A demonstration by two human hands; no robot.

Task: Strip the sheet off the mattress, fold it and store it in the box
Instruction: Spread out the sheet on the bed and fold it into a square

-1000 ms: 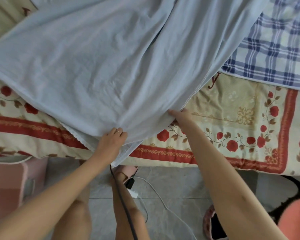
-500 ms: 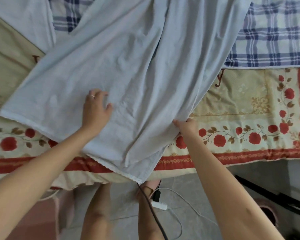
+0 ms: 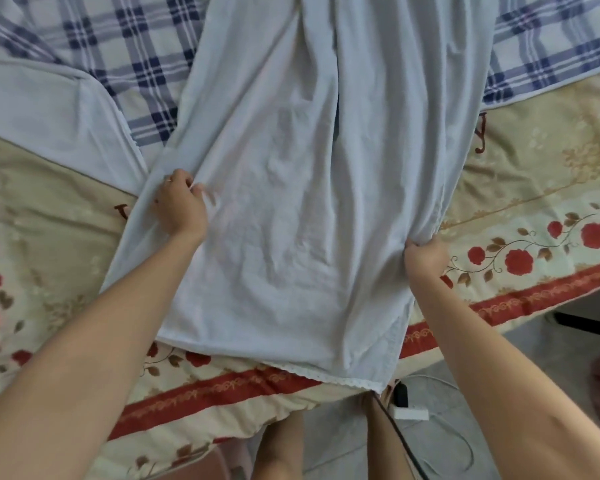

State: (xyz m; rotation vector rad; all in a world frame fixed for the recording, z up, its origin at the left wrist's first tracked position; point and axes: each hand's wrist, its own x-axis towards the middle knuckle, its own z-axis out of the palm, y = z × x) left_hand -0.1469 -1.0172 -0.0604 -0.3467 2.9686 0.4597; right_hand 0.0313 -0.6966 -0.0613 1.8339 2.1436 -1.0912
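Note:
A pale blue sheet (image 3: 302,188) lies folded into a long strip down the middle of the bed, its lace-trimmed end hanging over the near edge. My left hand (image 3: 181,206) grips the strip's left edge with curled fingers. My right hand (image 3: 425,252) pinches a bunched fold of its right edge. Another part of the same pale cloth (image 3: 56,123) lies flat at the left. The mattress (image 3: 534,188) under it is cream with red roses and a red border. No box is in view.
A blue and white plaid cover (image 3: 125,53) spreads across the far side of the bed. On the grey floor below the bed edge lie a white power strip (image 3: 411,414) and cables. My bare legs stand against the bed.
My left hand has slid from the top of the sheet to its left edge and closed on it. My right hand keeps its pinch. The sheet now lies as a narrower, straighter strip.

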